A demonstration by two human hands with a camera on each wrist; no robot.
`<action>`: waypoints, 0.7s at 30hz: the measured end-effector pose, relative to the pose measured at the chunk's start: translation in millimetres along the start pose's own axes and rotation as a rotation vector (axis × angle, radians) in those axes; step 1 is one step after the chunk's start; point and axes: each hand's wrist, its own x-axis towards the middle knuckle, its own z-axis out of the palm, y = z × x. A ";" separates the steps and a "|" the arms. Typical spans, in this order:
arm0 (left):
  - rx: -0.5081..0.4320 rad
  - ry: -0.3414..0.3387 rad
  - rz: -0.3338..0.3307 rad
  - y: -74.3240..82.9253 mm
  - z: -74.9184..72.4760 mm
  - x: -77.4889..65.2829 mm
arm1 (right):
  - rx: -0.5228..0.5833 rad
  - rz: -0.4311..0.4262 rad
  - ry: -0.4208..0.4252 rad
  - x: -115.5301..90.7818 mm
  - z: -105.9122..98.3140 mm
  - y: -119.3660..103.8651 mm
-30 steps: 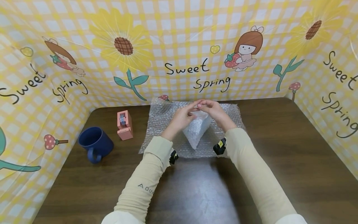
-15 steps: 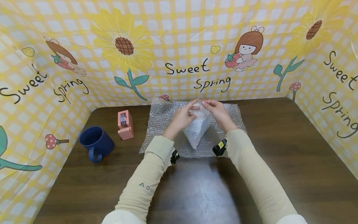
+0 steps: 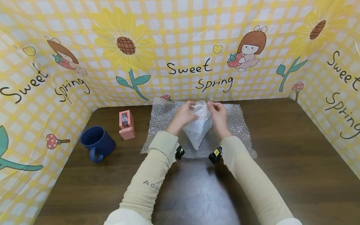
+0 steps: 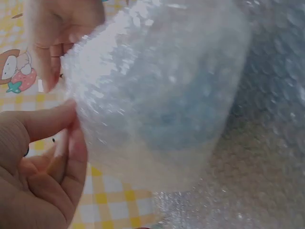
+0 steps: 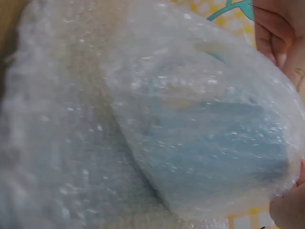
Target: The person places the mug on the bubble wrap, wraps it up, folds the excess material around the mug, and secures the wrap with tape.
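Observation:
A bluish object wrapped in bubble wrap (image 3: 197, 132) stands at the middle back, its front narrowing to a point. My left hand (image 3: 184, 116) pinches the upper left edge of this wrap between thumb and fingers, clearly seen in the left wrist view. At the opposite upper edge, my right hand (image 3: 219, 116) pinches the wrap with curled fingers; part of its thumb (image 5: 288, 210) shows in the right wrist view. A small whitish tab (image 4: 41, 86) shows beside the right hand's fingertip. The layers blur the wrapped object's shape.
Beneath the bundle lies a flat bubble wrap sheet (image 3: 161, 128) on the dark wooden table (image 3: 284, 150). To the left are a pink tape dispenser (image 3: 127, 126) and a blue mug (image 3: 101, 140). A yellow checked cloth (image 3: 180, 37) rises behind and at both sides.
The hands, whose fingertips met over the bundle's top, have drawn apart, the right one moving rightward. The top of the wrap now shows between them.

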 end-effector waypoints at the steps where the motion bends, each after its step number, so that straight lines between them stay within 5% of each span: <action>1: 0.010 0.003 -0.017 2.1 -0.5 -0.4 | 0.022 -0.014 0.016 -0.6 1.1 1.6; 6: 0.093 0.064 -0.076 15.0 -1.5 -5.0 | 0.084 -0.044 0.076 -1.5 5.0 6.0; 13: 0.213 0.140 -0.067 25.8 0.0 -10.5 | 0.088 -0.045 0.105 -2.7 5.6 5.8; 21: 0.172 0.150 -0.059 18.3 5.2 -7.6 | 0.006 -0.036 0.076 -0.6 1.3 7.5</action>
